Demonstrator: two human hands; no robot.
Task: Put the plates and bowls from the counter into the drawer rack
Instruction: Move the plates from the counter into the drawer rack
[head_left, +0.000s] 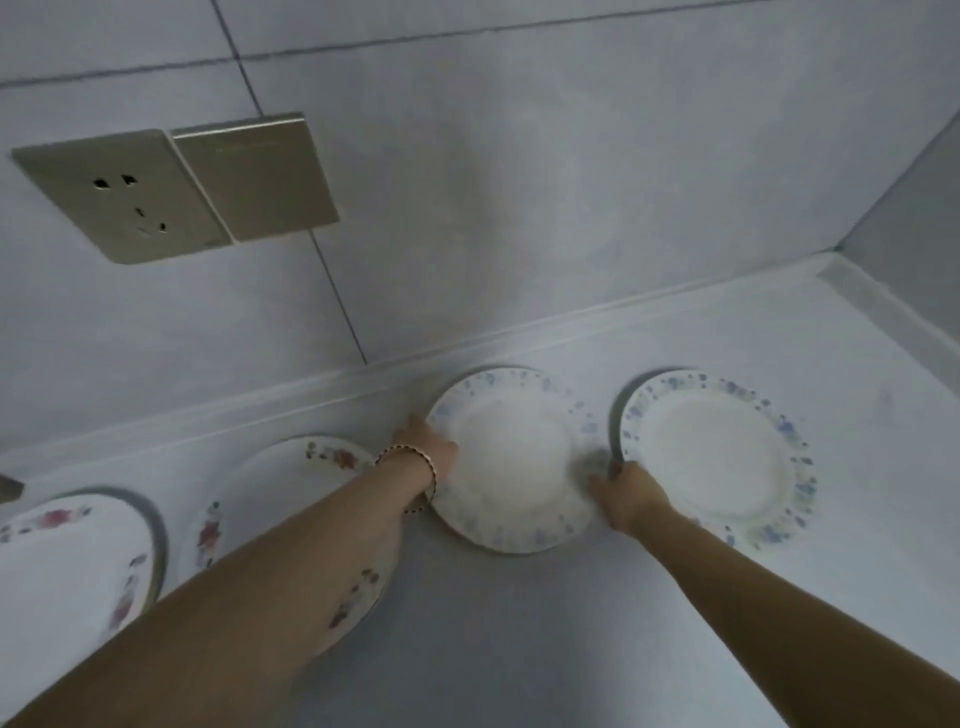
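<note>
Both hands on the middle blue-dotted plate (511, 460), flat on the bench (519, 649) by the wall: left hand (428, 441) at its left rim, right hand (626, 493) at its right. Whether fingers are clamped on it, can't tell. Second blue plate (719, 457) just right, two floral plates (291, 499) left.

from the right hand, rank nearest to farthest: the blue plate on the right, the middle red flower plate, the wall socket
From the right hand:
1. Blue plate on the right, directly beside the hand, by the corner.
2. Middle red flower plate, left, under the left forearm.
3. Wall socket, upper left on the tiles.
</note>
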